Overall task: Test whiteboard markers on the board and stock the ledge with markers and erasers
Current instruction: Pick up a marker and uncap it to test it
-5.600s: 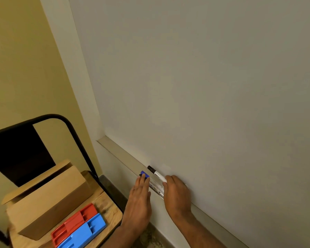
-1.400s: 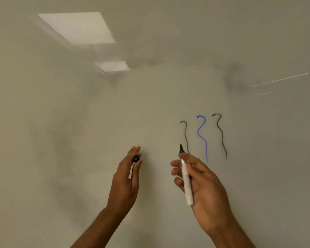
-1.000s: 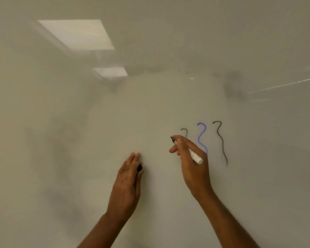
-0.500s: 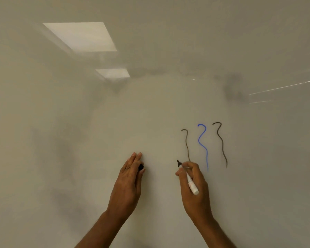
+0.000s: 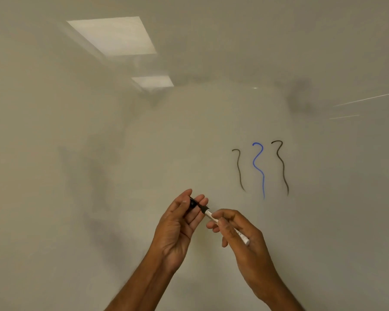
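Observation:
The whiteboard point(image 5: 189, 131) fills the view. Three wavy test strokes stand on it: a thin black one point(image 5: 239, 169), a blue one point(image 5: 258, 171) and a darker black one point(image 5: 281, 167). My right hand point(image 5: 238, 232) grips a white-barrelled black marker point(image 5: 213, 217), its dark tip end pointing up-left. My left hand point(image 5: 180, 221) pinches the black cap point(image 5: 193, 202) between thumb and fingers. The marker's tip sits at the cap's mouth. Both hands are in front of the board, below and left of the strokes.
Two ceiling light panels point(image 5: 115, 35) are reflected in the upper left of the board, with a grey smudge point(image 5: 300, 95) at the upper right. The ledge, the box and the erasers are out of view.
The right hand has come off the board below the left black stroke and swung the marker's tip left. The left hand turned palm up and brought the cap to the tip.

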`<state>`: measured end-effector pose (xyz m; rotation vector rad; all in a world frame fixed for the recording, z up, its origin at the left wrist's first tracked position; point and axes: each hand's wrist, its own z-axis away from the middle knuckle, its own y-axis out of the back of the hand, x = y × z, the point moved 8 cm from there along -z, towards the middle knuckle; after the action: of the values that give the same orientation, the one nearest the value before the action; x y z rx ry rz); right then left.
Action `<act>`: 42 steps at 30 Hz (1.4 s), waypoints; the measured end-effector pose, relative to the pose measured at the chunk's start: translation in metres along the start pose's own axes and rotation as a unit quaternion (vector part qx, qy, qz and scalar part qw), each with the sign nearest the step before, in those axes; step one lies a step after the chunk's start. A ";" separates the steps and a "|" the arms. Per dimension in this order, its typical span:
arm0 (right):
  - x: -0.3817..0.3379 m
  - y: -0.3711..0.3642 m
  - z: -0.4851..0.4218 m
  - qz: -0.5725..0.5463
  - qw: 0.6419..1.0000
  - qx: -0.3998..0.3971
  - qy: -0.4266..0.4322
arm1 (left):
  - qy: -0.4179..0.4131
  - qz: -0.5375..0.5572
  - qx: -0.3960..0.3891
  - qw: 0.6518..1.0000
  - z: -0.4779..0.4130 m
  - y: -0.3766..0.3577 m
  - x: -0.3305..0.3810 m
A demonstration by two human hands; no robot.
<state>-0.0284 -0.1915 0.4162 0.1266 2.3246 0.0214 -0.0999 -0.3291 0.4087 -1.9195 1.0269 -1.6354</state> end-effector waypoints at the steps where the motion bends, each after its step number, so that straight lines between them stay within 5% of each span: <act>1: 0.000 0.001 0.003 0.005 1.000 -0.003 -0.001 | 0.006 0.003 -0.004 1.000 0.004 -0.003 -0.004; 11: 0.002 0.036 0.038 0.017 0.999 0.033 -0.004 | 0.035 0.009 0.029 0.999 0.045 -0.021 -0.064; 22: 0.020 0.058 0.099 0.023 0.991 0.085 -0.101 | 0.085 -0.039 0.042 0.995 0.081 -0.006 -0.112; 29: 0.040 0.102 0.178 0.199 0.958 0.123 -0.166 | 0.104 -0.141 -0.025 0.984 0.111 0.010 -0.166; 37: 0.063 0.183 0.275 0.336 0.909 0.103 -0.225 | 0.109 -0.315 -0.139 0.933 0.164 -0.016 -0.282; 42: 0.094 0.264 0.354 0.400 0.864 0.120 -0.280 | 0.099 -0.447 -0.209 0.864 0.192 -0.028 -0.381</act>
<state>0.1868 0.0717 0.1198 1.0708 1.5428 0.0974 0.0782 -0.0526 0.1362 -2.8428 0.5863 -2.2549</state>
